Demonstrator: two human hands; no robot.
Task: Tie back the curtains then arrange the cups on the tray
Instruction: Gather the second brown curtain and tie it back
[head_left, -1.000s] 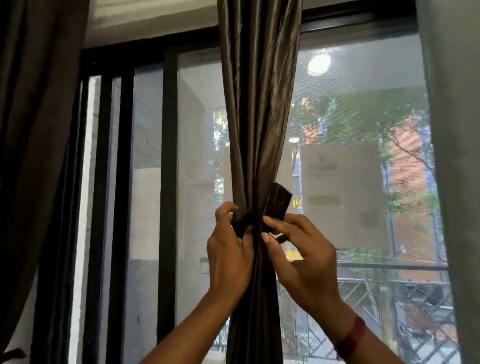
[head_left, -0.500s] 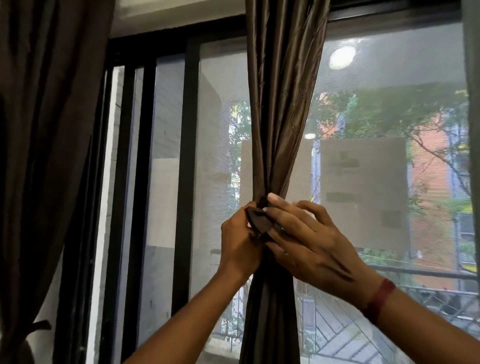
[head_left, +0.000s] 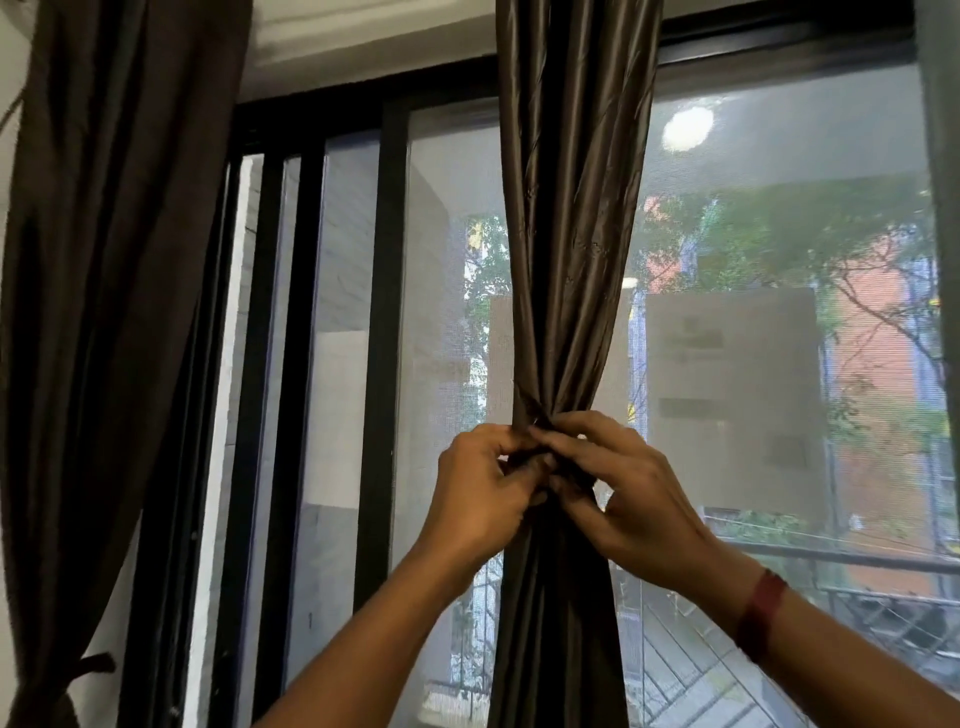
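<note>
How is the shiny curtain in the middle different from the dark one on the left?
The shiny brown satin curtain gleams along its folds; the dull dark brown curtain looks matte. The left hand and right hand pinch the satin one at its gathered waist; nobody touches the dull one, which has a dark tie low down. Both hang in long folds by the black-framed window.

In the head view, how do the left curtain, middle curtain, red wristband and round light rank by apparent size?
1. left curtain
2. middle curtain
3. red wristband and round light look about alike; I would not rank them.
</note>
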